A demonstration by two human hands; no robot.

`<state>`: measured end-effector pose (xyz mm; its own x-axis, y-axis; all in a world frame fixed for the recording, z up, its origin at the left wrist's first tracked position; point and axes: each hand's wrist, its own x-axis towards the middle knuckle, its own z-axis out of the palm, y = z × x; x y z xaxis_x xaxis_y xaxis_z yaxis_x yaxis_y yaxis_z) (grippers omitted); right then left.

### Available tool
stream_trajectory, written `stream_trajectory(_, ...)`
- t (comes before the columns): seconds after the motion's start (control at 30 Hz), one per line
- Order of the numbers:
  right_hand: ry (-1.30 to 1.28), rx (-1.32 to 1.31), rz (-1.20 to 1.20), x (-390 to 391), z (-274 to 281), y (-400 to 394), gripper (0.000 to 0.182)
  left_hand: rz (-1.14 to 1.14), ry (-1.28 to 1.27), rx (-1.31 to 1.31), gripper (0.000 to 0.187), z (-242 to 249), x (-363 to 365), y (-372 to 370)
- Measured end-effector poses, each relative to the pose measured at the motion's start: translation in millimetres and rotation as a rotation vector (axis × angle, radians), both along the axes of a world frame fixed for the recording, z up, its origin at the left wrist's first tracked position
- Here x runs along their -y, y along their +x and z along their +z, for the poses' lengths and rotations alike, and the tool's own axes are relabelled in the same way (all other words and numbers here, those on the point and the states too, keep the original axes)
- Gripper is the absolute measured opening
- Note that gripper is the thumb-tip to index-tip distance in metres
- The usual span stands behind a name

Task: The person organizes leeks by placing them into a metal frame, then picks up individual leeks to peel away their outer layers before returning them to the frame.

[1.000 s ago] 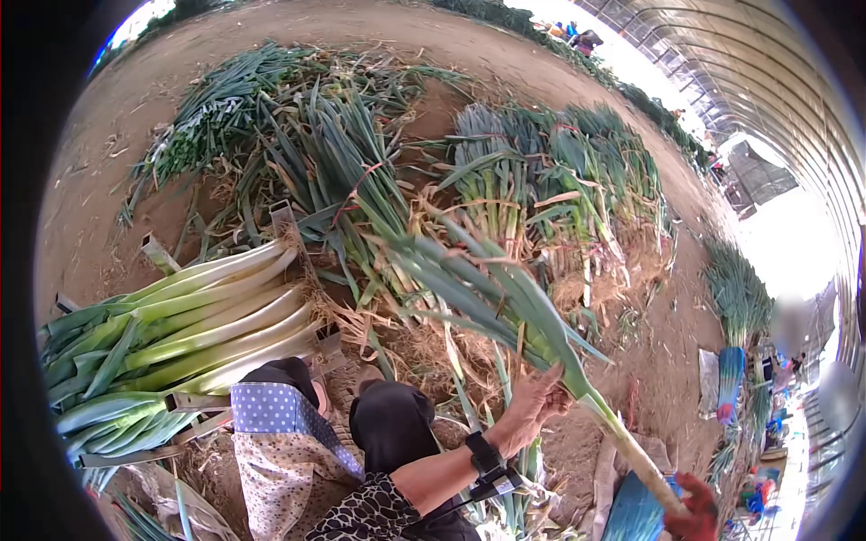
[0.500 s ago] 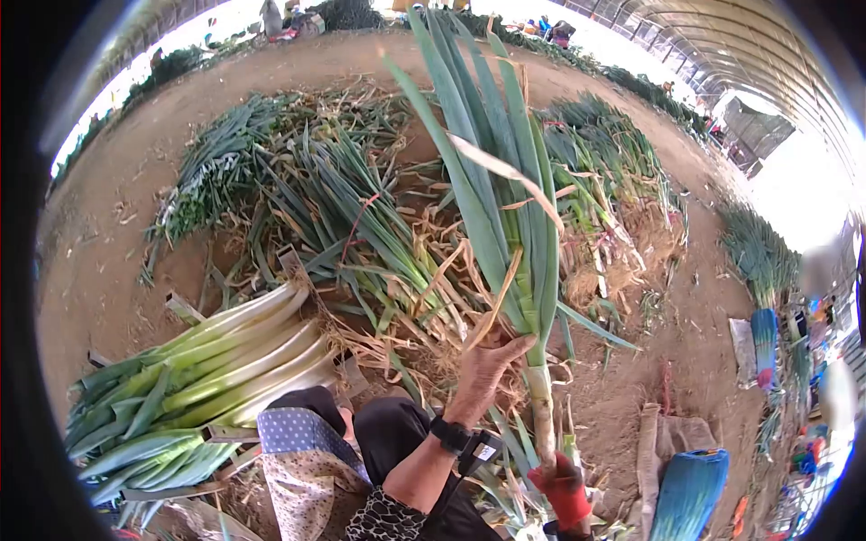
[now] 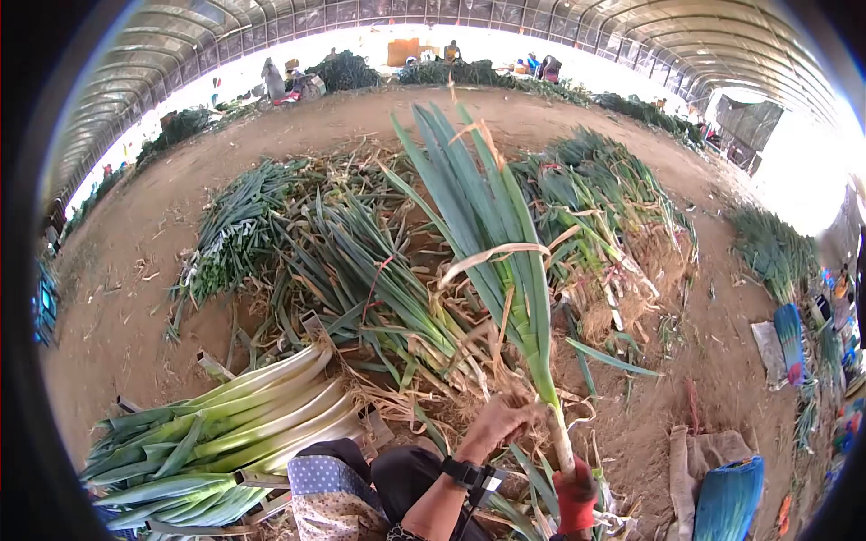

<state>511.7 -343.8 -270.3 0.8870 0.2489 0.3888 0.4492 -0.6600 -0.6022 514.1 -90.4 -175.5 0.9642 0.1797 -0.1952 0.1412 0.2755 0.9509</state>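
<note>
A tall green onion [image 3: 532,307] stands up in front of me, tilted slightly left, with long blue-green leaves and a dry, pale leaf bent across it. My right hand [image 3: 575,500], in a red glove, grips its white lower stalk. Beside the stalk, a little higher, is my bare left hand [image 3: 501,426] with its fingers drawn together; what they pinch is hard to make out. A black watch [image 3: 464,472] sits on the left wrist. Trimmed green onions [image 3: 271,406] with pale stalks lie in a metal-ended rack at my left.
Untrimmed green onions [image 3: 379,270] and another heap [image 3: 613,207] lie ahead on the dirt floor. Dry leaf scraps surround my knees. At right are a blue-wrapped bundle [image 3: 729,496] and sacking [image 3: 695,460]. People sit far off under the arched roof.
My view has tilted up, showing more roof. My left hand has come off the front of the stalk to its left side. The right hand still grips the stalk's lower end.
</note>
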Motion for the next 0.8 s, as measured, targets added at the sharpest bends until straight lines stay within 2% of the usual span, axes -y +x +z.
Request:
stream_trajectory(0.03,0.017,0.033,-0.006,3.2,-3.3,10.5,0.048,-0.055,0.054,-0.063,0.042,4.7,2.6,-2.0)
stream_trajectory(0.07,0.097,-0.041,0.028,6.3,-3.1,16.6,0.049,-0.113,0.218,-0.072,0.048,-1.8,3.0,0.7)
stream_trajectory(0.1,0.061,-0.022,0.037,8.6,-2.5,22.0,0.051,-0.065,0.434,-0.112,0.051,-10.9,3.1,1.4)
stream_trajectory(0.17,-0.025,0.008,0.054,19.3,-2.2,27.7,0.055,0.385,0.469,-0.173,0.056,-44.3,4.6,17.6)
stream_trajectory(0.2,0.11,0.047,0.033,21.6,-14.4,32.2,0.051,0.574,0.449,-0.178,0.059,-55.3,0.5,25.5)
stream_trajectory(0.23,0.073,0.068,0.026,27.6,-26.2,31.4,0.051,0.678,0.369,-0.152,0.061,-52.7,-15.9,24.9)
stream_trajectory(0.3,-0.016,0.094,0.009,45.7,-47.5,23.6,0.051,0.704,0.211,-0.018,0.06,-42.6,-22.0,27.5)
stream_trajectory(0.37,0.075,0.093,0.113,53.3,-60.2,17.9,0.053,0.561,0.068,0.192,0.054,-17.5,-13.1,20.4)
stream_trajectory(0.4,0.094,0.051,0.139,55.1,-63.5,11.7,0.053,0.302,0.022,0.046,0.05,-52.5,-22.1,26.4)
stream_trajectory(0.47,0.128,-0.044,0.186,51.0,-55.3,-5.4,0.053,0.418,-0.364,0.159,0.041,-42.8,-11.3,25.1)
stream_trajectory(0.53,0.159,-0.148,0.214,46.5,-42.9,-24.3,0.052,0.475,-0.624,0.221,0.038,-18.9,-13.2,20.2)
stream_trajectory(0.57,0.172,-0.208,0.218,46.3,-35.1,-36.0,0.052,0.472,-0.694,0.222,0.039,-5.6,-19.8,15.8)
stream_trajectory(0.6,0.108,-0.373,0.249,38.6,-16.9,-39.0,0.049,0.491,-0.684,0.194,0.04,-10.3,-23.9,16.3)
stream_trajectory(0.63,0.157,-0.587,0.302,36.5,-18.3,-34.0,0.046,0.51,-0.675,0.165,0.041,-17.4,-25.7,16.2)
stream_trajectory(0.67,-0.076,-0.521,0.354,24.0,-13.4,-19.9,0.048,0.503,-0.709,0.206,0.04,-21.8,-28.2,16.1)
stream_trajectory(0.7,0.048,-0.301,0.431,-11.2,28.2,-11.9,0.049,0.532,-0.703,0.219,0.04,-20.9,-28.7,15.2)
stream_trajectory(0.77,0.015,0.052,0.483,-49.5,43.6,11.0,0.051,0.576,-0.683,0.251,0.038,-10.7,-24.6,12.5)
stream_trajectory(0.8,0.575,-0.537,0.339,-72.0,45.3,13.7,0.055,0.551,-0.676,0.24,0.038,-8.8,-24.8,10.9)
